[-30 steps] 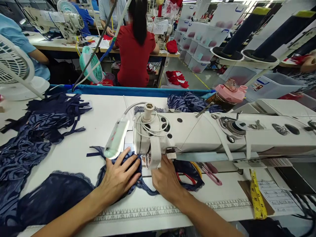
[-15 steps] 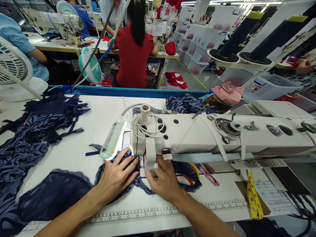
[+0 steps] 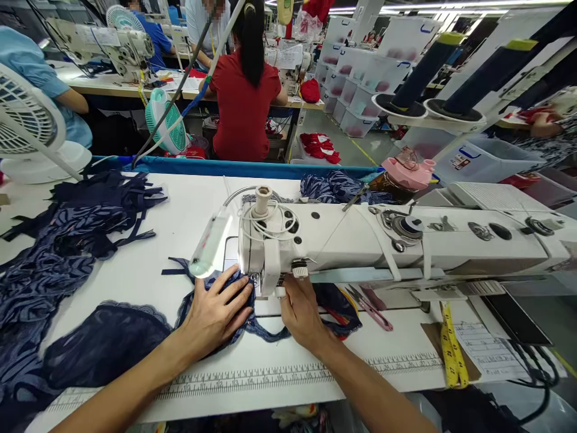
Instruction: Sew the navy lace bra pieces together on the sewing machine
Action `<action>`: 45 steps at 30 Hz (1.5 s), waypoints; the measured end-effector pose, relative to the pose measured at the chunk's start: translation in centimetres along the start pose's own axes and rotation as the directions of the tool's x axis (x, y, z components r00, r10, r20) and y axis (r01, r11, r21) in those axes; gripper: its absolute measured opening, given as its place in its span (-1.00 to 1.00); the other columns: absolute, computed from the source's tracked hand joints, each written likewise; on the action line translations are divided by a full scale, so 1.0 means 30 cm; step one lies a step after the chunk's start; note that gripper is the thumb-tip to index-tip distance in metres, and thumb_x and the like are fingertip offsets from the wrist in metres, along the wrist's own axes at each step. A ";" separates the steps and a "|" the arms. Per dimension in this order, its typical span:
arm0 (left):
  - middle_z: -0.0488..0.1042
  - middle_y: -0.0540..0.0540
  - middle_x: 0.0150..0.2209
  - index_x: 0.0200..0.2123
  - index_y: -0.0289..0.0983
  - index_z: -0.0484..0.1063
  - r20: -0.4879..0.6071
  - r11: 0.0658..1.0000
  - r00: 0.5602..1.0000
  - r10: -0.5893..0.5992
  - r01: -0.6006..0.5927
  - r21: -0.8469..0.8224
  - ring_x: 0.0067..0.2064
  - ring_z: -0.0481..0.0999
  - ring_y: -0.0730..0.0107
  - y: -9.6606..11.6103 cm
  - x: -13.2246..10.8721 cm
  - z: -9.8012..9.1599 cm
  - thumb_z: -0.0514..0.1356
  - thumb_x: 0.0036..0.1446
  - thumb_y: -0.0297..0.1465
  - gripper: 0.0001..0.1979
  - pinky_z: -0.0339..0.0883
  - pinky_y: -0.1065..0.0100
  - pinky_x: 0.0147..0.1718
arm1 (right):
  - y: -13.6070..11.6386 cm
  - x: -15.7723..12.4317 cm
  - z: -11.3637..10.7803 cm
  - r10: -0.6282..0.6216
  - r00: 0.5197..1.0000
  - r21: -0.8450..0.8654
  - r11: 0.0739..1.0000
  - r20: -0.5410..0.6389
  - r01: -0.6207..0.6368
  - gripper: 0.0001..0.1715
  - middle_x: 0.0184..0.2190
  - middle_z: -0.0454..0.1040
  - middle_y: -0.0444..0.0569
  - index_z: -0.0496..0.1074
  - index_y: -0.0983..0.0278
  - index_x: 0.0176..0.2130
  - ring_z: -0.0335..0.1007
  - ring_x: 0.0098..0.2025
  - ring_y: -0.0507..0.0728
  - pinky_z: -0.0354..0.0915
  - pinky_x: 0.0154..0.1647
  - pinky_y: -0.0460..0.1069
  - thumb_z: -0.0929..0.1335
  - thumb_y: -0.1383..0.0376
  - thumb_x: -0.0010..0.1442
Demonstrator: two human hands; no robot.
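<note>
My left hand (image 3: pixel 220 310) lies flat, fingers spread, on a navy lace bra (image 3: pixel 110 343) at the left of the needle area. The bra's cup and scalloped edge stretch out to the left over the table. Under the head of a white sewing machine (image 3: pixel 347 237), my right hand (image 3: pixel 301 313) is bent with its fingers curled in. A narrow navy band of the bra runs across to its fingers; machine parts partly hide the fingertips. More dark navy fabric (image 3: pixel 338 307) with a red edge lies just beyond the right hand.
Navy patterned pieces (image 3: pixel 58 258) are heaped at the left. Pink-handled scissors (image 3: pixel 372 310) and a yellow tape measure (image 3: pixel 453 352) lie to the right. A ruler strip (image 3: pixel 270 379) runs along the front edge. A pink-lidded jug (image 3: pixel 408 174) stands behind the machine. Co-workers sit beyond.
My right hand has shifted slightly right, away from the needle, and more of the navy band shows between the hands. My left hand stays flat on the bra. The camera view has shifted a little.
</note>
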State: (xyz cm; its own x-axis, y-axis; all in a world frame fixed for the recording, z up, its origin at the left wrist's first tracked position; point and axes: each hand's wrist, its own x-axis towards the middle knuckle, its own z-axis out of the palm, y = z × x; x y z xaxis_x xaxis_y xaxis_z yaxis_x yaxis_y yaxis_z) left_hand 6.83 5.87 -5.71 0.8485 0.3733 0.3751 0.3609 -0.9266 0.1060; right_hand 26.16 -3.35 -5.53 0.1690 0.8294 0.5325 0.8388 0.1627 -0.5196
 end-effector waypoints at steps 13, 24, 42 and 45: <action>0.52 -0.16 0.01 0.02 -0.23 0.44 -0.042 0.999 0.999 0.024 -0.022 0.027 0.07 0.43 0.04 0.013 0.003 -0.007 0.12 0.30 -0.36 -0.74 -0.03 -0.28 0.21 | 0.013 -0.013 0.000 -0.082 0.993 -0.074 0.993 0.081 0.088 -0.77 -0.36 0.40 -0.02 0.33 0.25 -0.32 0.30 -0.29 0.15 0.21 -0.28 0.03 0.17 0.40 0.33; 0.45 -0.15 -0.21 -0.15 -0.29 0.35 -0.079 0.972 0.985 -0.154 0.136 -0.191 -0.17 0.44 0.29 0.061 -0.128 -0.040 -0.09 0.19 -0.67 -0.69 0.40 0.26 -0.14 | -0.063 -0.083 -0.074 -0.305 0.816 -0.077 0.918 0.492 0.389 -0.86 -0.32 0.39 -0.05 0.40 0.27 -0.15 0.30 -0.26 0.11 0.19 -0.20 0.02 0.30 0.26 0.35; 0.34 0.02 -0.42 -0.14 -0.26 0.44 -0.105 0.989 0.983 0.150 -0.147 0.028 -0.36 0.34 0.41 0.022 -0.026 -0.017 -0.06 0.30 -0.61 -0.69 0.16 -0.03 0.19 | -0.046 -0.087 -0.053 -0.372 0.816 0.056 0.919 0.442 0.389 -0.77 -0.13 0.48 0.01 0.36 0.30 -0.04 0.34 -0.04 0.16 0.14 0.02 0.11 0.28 0.35 0.29; 0.37 0.01 -0.40 -0.12 -0.25 0.44 -0.108 0.991 0.985 0.135 -0.135 0.008 -0.33 0.37 0.41 0.033 -0.027 -0.011 -0.06 0.31 -0.60 -0.68 0.15 -0.06 0.22 | -0.047 -0.088 -0.055 -0.365 0.820 0.047 0.922 0.441 0.385 -0.78 -0.15 0.49 -0.01 0.37 0.29 -0.05 0.35 -0.07 0.14 0.14 0.01 0.11 0.27 0.36 0.30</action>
State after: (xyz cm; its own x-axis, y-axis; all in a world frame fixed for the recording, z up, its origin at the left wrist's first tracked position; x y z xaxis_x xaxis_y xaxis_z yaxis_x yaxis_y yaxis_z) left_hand 6.38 4.62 -5.62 0.8427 0.2381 0.4829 0.2464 -0.9680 0.0474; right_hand 25.40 -6.63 -5.11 -0.3960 0.8564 0.3312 0.8138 0.4944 -0.3053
